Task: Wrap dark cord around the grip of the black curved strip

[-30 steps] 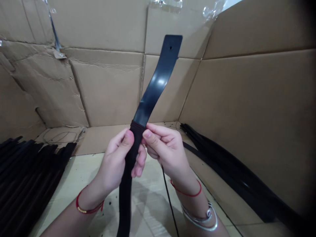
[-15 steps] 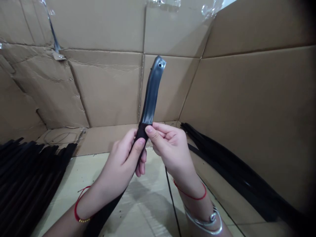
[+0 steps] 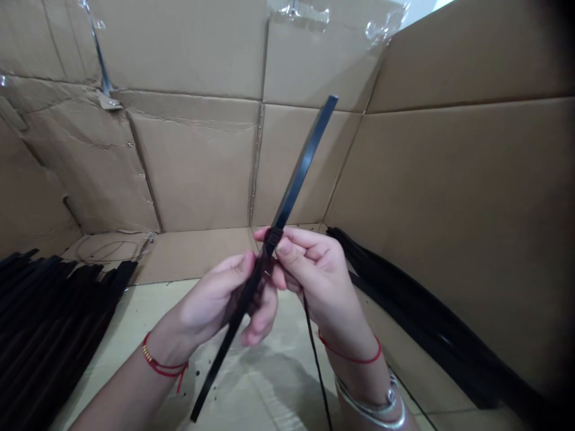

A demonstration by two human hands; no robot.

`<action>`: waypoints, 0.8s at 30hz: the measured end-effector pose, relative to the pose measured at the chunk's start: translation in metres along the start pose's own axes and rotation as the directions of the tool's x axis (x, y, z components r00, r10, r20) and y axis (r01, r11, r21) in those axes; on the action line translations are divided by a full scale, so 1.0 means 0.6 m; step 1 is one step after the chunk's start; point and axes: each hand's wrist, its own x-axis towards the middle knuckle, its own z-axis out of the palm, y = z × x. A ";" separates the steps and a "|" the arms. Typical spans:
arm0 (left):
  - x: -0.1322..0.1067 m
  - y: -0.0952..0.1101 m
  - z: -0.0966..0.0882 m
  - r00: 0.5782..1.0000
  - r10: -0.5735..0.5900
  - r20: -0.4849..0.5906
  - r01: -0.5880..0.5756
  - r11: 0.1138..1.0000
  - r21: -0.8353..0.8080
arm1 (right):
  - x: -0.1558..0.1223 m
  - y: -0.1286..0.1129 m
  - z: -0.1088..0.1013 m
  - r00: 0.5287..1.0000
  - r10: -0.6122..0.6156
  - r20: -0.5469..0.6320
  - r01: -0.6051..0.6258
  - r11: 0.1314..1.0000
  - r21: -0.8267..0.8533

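Observation:
A long, thin black strip (image 3: 306,163) slants across the middle, its bare, shiny upper end pointing up and right. Dark wrapping (image 3: 272,238) goes round it where my hands meet. My left hand (image 3: 224,287) is closed around the covered part below, thumb on the near side, some fingers behind. Just above it, my right hand (image 3: 313,263) pinches the wrapping between thumb and fingers. From beneath the right hand hangs a narrow dark cord (image 3: 317,359); whether it joins the wrapping is hidden. The strip now shows its narrow edge.
Many similar dark strips (image 3: 54,323) lie side by side at the left. Long black pieces (image 3: 417,311) lean along the right cardboard wall (image 3: 471,197). Taped cardboard (image 3: 202,161) stands behind. A loop of thin wire (image 3: 108,250) lies at the back left, beyond the pale work surface (image 3: 166,311).
The strip has turned on its long axis from broad face to narrow edge, and its upper end has swung right. My left wrist has rotated; my right hand still pinches the wrapping.

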 end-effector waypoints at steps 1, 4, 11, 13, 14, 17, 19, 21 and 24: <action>0.001 -0.001 0.003 0.991 0.034 -0.133 -0.012 0.987 0.158 | 0.001 0.002 0.002 0.996 -0.032 -0.077 0.030 0.999 -0.028; 0.003 -0.006 0.014 0.851 0.328 -0.409 -0.026 0.806 0.591 | 0.007 0.006 0.007 0.990 -0.063 -0.124 0.062 0.998 -0.013; 0.004 0.002 0.026 0.804 0.339 -0.489 -0.030 0.843 0.537 | 0.013 0.012 0.010 0.995 -0.057 0.076 0.050 0.994 0.102; 0.005 0.006 0.025 0.811 0.313 -0.493 -0.045 0.875 0.482 | 0.013 0.016 0.007 0.995 -0.046 0.084 0.039 0.996 0.079; 0.006 0.007 0.026 0.813 0.311 -0.492 -0.058 0.884 0.463 | 0.014 0.018 0.005 0.996 -0.037 0.084 0.032 0.998 0.062; 0.008 0.007 0.030 0.806 0.340 -0.485 -0.101 0.886 0.453 | 0.014 0.022 0.001 0.995 -0.018 0.099 0.014 0.999 0.043; 0.007 0.006 0.033 0.800 0.357 -0.483 -0.117 0.881 0.459 | 0.015 0.021 0.001 0.993 -0.029 0.111 0.022 0.997 0.067; 0.006 0.005 0.036 0.797 0.372 -0.475 -0.135 0.877 0.460 | 0.015 0.018 0.002 0.992 -0.051 0.115 0.041 0.995 0.095; 0.006 0.001 0.035 0.808 0.367 -0.461 -0.146 0.883 0.447 | 0.014 0.013 0.004 0.994 -0.064 0.087 0.057 0.995 0.085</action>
